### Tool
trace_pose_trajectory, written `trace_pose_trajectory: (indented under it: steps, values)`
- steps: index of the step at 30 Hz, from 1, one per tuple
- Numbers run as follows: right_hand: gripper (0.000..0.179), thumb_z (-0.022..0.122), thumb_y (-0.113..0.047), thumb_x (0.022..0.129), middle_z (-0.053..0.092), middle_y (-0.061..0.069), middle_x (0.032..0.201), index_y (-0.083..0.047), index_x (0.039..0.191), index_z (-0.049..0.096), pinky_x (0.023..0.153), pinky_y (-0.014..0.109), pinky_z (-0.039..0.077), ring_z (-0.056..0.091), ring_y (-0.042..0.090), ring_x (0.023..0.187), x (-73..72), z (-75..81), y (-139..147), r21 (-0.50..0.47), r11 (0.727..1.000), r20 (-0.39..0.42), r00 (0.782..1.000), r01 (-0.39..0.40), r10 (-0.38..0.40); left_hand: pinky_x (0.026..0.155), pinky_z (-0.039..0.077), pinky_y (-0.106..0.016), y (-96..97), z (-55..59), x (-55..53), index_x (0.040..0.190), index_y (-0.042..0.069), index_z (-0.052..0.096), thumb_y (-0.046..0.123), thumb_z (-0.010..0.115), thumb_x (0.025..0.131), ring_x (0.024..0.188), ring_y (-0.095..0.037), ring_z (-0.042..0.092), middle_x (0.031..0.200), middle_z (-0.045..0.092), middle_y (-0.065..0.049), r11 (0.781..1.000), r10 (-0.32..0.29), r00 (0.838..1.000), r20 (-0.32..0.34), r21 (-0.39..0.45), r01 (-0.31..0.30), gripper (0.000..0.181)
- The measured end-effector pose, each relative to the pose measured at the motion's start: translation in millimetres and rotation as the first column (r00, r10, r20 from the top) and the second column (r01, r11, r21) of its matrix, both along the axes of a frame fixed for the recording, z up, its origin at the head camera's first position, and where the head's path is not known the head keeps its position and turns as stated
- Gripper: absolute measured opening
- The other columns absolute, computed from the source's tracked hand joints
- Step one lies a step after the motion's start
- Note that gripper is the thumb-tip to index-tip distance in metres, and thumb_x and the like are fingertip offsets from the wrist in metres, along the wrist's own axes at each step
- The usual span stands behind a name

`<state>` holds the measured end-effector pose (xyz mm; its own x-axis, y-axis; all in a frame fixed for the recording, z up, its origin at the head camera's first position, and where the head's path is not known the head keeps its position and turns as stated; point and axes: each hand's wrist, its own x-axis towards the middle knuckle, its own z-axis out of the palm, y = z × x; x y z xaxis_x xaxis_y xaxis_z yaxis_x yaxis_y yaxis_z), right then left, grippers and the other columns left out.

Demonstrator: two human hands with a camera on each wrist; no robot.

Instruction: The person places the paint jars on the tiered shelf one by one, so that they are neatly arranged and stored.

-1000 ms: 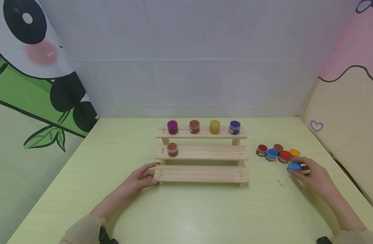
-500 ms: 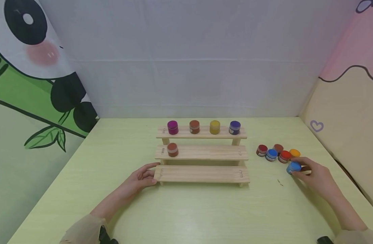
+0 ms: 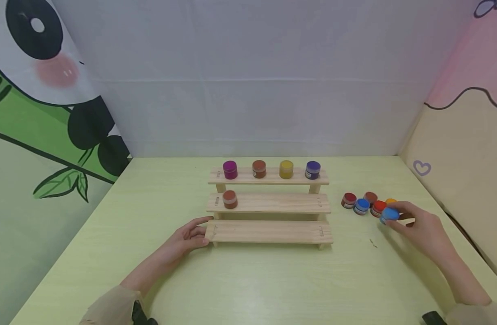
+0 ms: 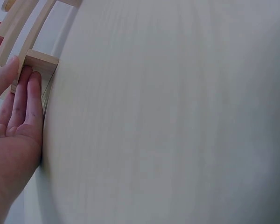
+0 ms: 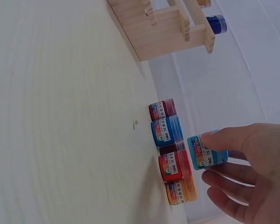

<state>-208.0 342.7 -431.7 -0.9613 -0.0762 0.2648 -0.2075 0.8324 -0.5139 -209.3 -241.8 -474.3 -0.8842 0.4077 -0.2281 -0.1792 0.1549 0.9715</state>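
Light-blue jar (image 3: pixel 389 215) pinched at 3 o'clock of the wooden rack (image 3: pixel 268 232); rack steadied at its left end.
Head: right hand (image 3: pixel 424 232) grasps the jar, thumb and fingers on opposite sides; red jar (image 3: pixel 377 207) just beside it at 10 o'clock, orange jar (image 3: pixel 391 200) partly hidden at 12. Left hand (image 3: pixel 184 238) lightly grips the bottom shelf's end, between 8 and 9 o'clock of the rack. Left wrist: thumb on one side of the board, fingertips opposite; gentle pressure should suffice, since pushing might shift it. Right wrist: the jar looks raised, neighbours at 8 to 10 o'clock; best lift straight and level, clearing their lids before any sideways travel.
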Motion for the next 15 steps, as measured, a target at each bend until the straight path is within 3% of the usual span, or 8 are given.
trace_pose_trajectory:
  steps: [15]
  values:
    - [0.042,0.075,-0.024,0.088,0.073,0.015,0.103,-0.009,0.127,0.064,0.066,0.003,0.043,0.046,-0.023,0.08,0.6,27.1,-24,-0.034,0.999,-0.111,0.994,-0.016,0.012,0.095,0.047,-0.019,0.3,1.1,0.9,0.156,0.009,0.024,0.017,0.063,0.096,0.109,-0.004,0.063,0.12,0.066,0.007,1.0,0.001,1.0,-0.003,-0.01,-0.001,0.072]
